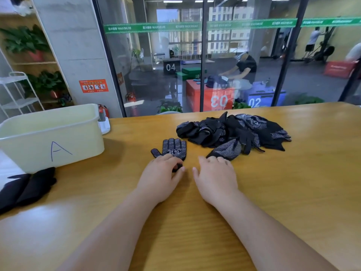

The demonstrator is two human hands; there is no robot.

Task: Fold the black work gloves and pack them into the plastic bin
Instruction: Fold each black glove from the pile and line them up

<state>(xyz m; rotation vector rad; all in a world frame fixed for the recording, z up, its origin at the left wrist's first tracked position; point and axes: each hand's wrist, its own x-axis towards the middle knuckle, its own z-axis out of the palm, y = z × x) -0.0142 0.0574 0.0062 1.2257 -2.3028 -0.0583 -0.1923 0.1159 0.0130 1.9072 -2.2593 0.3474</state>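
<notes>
A black dotted work glove (172,148) lies flat on the wooden table (293,192), fingers pointing away from me. My left hand (162,178) covers its cuff and pinches the cuff's edge between thumb and fingers. My right hand (214,177) lies beside it, its fingertips curled onto the cuff of a second dotted glove (227,149) at the near edge of a pile of several black gloves (238,130). The pale plastic bin (48,137), marked with a letter A, stands at the left; its inside looks empty as far as I can see.
More black gloves (25,188) lie at the table's left edge in front of the bin. A small white object (104,124) sits behind the bin's right corner. A glass wall runs along the table's far edge.
</notes>
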